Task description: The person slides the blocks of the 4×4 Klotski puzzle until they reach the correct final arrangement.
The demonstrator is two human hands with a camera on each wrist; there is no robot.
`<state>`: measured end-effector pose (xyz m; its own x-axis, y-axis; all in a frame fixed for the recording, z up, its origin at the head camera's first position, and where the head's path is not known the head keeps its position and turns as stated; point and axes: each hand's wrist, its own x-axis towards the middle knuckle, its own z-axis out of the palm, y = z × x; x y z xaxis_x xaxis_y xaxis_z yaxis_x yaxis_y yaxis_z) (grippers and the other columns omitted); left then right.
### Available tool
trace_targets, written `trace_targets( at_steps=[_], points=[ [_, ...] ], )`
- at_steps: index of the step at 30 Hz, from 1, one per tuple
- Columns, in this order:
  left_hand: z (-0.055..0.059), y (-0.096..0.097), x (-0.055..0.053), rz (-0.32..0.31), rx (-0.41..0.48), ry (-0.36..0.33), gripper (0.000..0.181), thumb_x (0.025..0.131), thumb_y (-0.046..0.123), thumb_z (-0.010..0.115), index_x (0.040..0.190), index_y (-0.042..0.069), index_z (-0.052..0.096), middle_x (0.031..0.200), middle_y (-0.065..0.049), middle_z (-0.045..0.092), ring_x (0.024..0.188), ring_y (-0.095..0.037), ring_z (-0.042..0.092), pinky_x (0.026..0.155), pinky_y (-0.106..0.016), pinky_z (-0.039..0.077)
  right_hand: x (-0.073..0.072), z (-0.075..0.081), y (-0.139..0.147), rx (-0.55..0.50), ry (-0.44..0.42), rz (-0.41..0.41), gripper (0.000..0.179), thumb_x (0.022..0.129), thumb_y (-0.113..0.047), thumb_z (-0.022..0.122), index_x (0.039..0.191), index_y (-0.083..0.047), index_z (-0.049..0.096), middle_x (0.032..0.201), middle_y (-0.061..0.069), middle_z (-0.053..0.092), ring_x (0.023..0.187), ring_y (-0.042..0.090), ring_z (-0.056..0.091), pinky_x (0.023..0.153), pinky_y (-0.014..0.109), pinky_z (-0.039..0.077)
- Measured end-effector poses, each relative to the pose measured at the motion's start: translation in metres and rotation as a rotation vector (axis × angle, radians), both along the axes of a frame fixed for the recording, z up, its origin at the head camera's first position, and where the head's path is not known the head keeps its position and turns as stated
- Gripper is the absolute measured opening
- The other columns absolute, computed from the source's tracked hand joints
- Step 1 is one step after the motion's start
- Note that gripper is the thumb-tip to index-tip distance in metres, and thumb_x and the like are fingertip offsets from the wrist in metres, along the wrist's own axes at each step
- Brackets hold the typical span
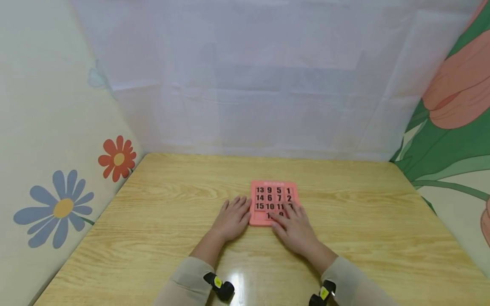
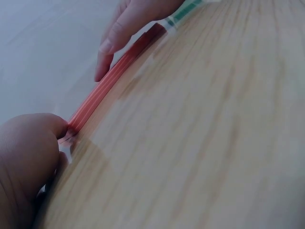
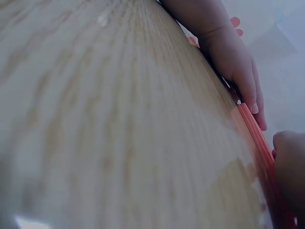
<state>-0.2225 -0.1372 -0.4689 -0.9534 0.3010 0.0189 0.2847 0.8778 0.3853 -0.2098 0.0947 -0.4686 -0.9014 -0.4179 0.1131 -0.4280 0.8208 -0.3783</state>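
A pink sliding number puzzle (image 1: 274, 184) lies flat on the wooden table. Its black-numbered tiles run 13, 9, 5, 1 along the top row, and a gap shows at its bottom left corner. My left hand (image 1: 232, 219) rests along the puzzle's left edge, fingers straight and pointing forward, thumb at the frame. Over the lower right of the puzzle lies my right hand (image 1: 294, 229), its fingertips on the bottom tiles and covering part of them. Both wrist views catch the puzzle edge-on, as a thin pink side (image 2: 102, 93) between the two hands.
The pale wood table (image 1: 172, 182) stretches out around the puzzle. A white sheet (image 1: 245, 85) hangs behind it. Panels with painted flowers (image 1: 63, 208) stand along the left and right sides. Each sleeve carries a black wrist strap (image 1: 220, 287).
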Motion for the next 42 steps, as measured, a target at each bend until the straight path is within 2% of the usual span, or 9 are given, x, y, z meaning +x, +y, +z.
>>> trace_targets(
  at_steps=[10, 16, 23, 28, 34, 42],
  points=[
    [0.000, -0.001, -0.002, -0.002, -0.016, 0.012, 0.051, 0.106, 0.032, 0.037, 0.152, 0.011, 0.037, 0.159, -0.013, 0.033, 0.150, -0.033, 0.023, 0.124, -0.056, 0.011, -0.009, 0.003, -0.010, -0.029, 0.018, -0.014, 0.044, 0.101, -0.044, 0.046, 0.140, -0.025, 0.056, 0.162, 0.017, 0.023, 0.151, 0.040, 0.012, 0.123, 0.057, 0.012],
    [0.001, -0.001, -0.001, -0.002, -0.019, 0.010, 0.050, 0.106, 0.031, 0.037, 0.151, 0.011, 0.038, 0.159, -0.013, 0.033, 0.150, -0.033, 0.024, 0.123, -0.056, 0.012, -0.020, 0.005, -0.022, 0.005, -0.021, -0.012, 0.047, 0.102, -0.045, 0.044, 0.143, -0.025, 0.053, 0.162, 0.018, 0.023, 0.151, 0.042, 0.011, 0.123, 0.057, 0.012],
    [0.001, 0.001, 0.000, -0.014, -0.007, 0.017, 0.050, 0.105, 0.031, 0.037, 0.151, 0.010, 0.039, 0.158, -0.014, 0.035, 0.149, -0.034, 0.025, 0.123, -0.057, 0.013, -0.030, 0.005, -0.033, 0.051, -0.013, -0.001, 0.047, 0.103, -0.045, 0.041, 0.141, -0.021, 0.055, 0.162, 0.017, 0.023, 0.151, 0.041, 0.011, 0.124, 0.056, 0.011],
    [0.001, 0.001, -0.001, -0.011, -0.001, 0.018, 0.050, 0.105, 0.030, 0.038, 0.151, 0.010, 0.039, 0.158, -0.014, 0.035, 0.149, -0.034, 0.026, 0.123, -0.057, 0.013, -0.028, 0.007, -0.033, 0.060, -0.020, 0.009, 0.047, 0.102, -0.044, 0.042, 0.141, -0.021, 0.056, 0.163, 0.017, 0.020, 0.151, 0.042, 0.009, 0.124, 0.057, 0.010],
    [0.002, 0.000, -0.001, -0.001, -0.003, 0.012, 0.050, 0.105, 0.030, 0.038, 0.151, 0.009, 0.039, 0.158, -0.014, 0.035, 0.150, -0.034, 0.024, 0.123, -0.056, 0.012, -0.017, 0.010, -0.031, 0.040, -0.038, 0.028, 0.047, 0.102, -0.047, 0.042, 0.140, -0.024, 0.056, 0.164, 0.013, 0.017, 0.153, 0.039, 0.004, 0.123, 0.057, 0.009],
    [0.002, -0.002, -0.001, 0.001, -0.003, 0.014, 0.050, 0.105, 0.030, 0.038, 0.151, 0.009, 0.039, 0.158, -0.014, 0.034, 0.150, -0.034, 0.025, 0.123, -0.056, 0.012, -0.011, 0.007, -0.030, 0.013, -0.029, 0.034, 0.046, 0.102, -0.048, 0.042, 0.139, -0.026, 0.057, 0.162, 0.014, 0.023, 0.153, 0.038, 0.005, 0.124, 0.056, 0.009]
  ],
)
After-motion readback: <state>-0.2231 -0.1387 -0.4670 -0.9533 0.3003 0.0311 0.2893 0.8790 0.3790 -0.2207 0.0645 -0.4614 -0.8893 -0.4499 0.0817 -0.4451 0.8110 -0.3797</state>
